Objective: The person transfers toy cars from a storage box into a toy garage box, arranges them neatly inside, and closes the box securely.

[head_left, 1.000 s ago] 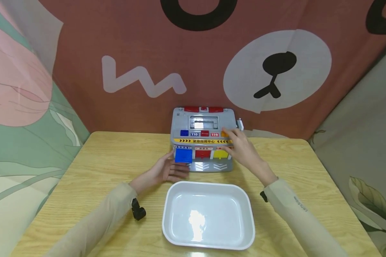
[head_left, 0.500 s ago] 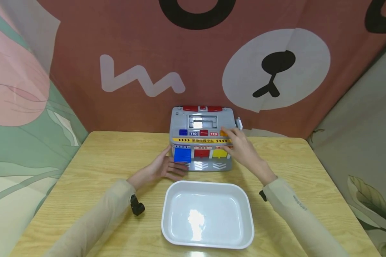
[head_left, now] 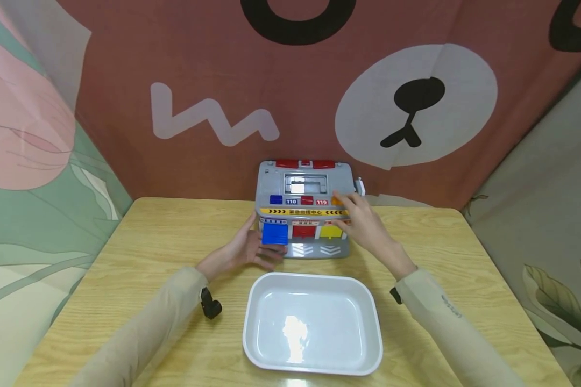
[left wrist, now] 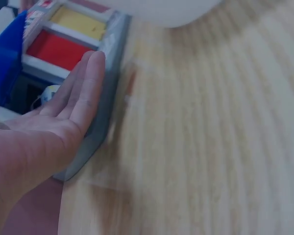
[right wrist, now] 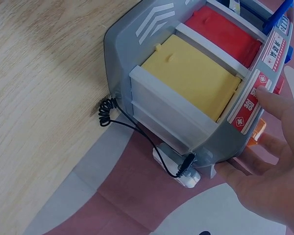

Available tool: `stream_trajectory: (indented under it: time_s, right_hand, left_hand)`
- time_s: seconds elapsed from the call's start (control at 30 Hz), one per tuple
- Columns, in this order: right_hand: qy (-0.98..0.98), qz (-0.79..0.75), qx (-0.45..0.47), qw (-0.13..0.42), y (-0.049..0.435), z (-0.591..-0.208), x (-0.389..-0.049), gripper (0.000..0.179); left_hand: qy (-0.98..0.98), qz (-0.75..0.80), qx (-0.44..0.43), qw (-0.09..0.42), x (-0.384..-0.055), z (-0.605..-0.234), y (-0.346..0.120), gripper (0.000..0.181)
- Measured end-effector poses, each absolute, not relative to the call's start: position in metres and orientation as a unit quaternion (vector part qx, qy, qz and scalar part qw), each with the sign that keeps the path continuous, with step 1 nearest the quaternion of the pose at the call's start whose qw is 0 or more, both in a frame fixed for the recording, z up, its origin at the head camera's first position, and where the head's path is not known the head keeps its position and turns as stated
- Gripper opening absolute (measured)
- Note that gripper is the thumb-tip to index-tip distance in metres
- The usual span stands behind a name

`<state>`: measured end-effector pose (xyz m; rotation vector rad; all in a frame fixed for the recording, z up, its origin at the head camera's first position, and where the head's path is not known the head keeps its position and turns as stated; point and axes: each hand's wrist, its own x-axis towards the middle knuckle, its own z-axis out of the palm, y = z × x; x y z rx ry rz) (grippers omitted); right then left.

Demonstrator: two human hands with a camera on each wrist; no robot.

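A grey toy rescue-station garage (head_left: 271, 185) stands at the back of the table. Its blue door (head_left: 275, 234) is swung up, while the red door (head_left: 304, 231) and yellow door (head_left: 330, 231) are down. My left hand (head_left: 246, 248) is held palm up before the blue door's bay, fingers extended. Inside that bay, a small white-and-yellow item (left wrist: 50, 91) is partly hidden behind the fingers. My right hand (head_left: 368, 226) grips the garage's upper right front edge. The thumb lies on the front sign, and the fingers are on top beside the orange button (right wrist: 257, 131).
A white rectangular tray (head_left: 334, 336) lies in front of the garage on the wooden table (head_left: 164, 231). A white handset (right wrist: 179, 169) with a coiled black cord (right wrist: 106, 112) hangs on the garage's right side. A printed cloth (head_left: 213, 59) hangs behind.
My left hand has shifted slightly at the blue door's bay, its fingers and forearm moving a little. My right hand keeps its place on the garage, and the doors look unchanged.
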<state>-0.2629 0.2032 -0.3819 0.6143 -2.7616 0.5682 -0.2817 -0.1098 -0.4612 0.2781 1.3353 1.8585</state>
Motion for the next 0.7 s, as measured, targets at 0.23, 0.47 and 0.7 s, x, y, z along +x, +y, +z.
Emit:
stream_trajectory:
  time_s: [0.23, 0.47, 0.7]
  right_hand:
    - [-0.948, 0.198, 0.214, 0.131, 0.2027, -0.3821, -0.2621, 0.071]
    - [-0.949, 0.195, 0.212, 0.127, 0.2022, -0.3818, -0.2612, 0.071]
    - [-0.951, 0.195, 0.206, 0.124, 0.2019, -0.3807, -0.2607, 0.071]
  left_hand:
    - [0.532, 0.734, 0.099, 0.410, -0.2835, -0.4583, -0.1107, 0.102]
    - [0.538, 0.737, 0.089, 0.398, -0.2823, -0.4602, -0.1098, 0.100]
    - [0.541, 0.741, 0.090, 0.386, -0.2822, -0.4605, -0.1097, 0.095]
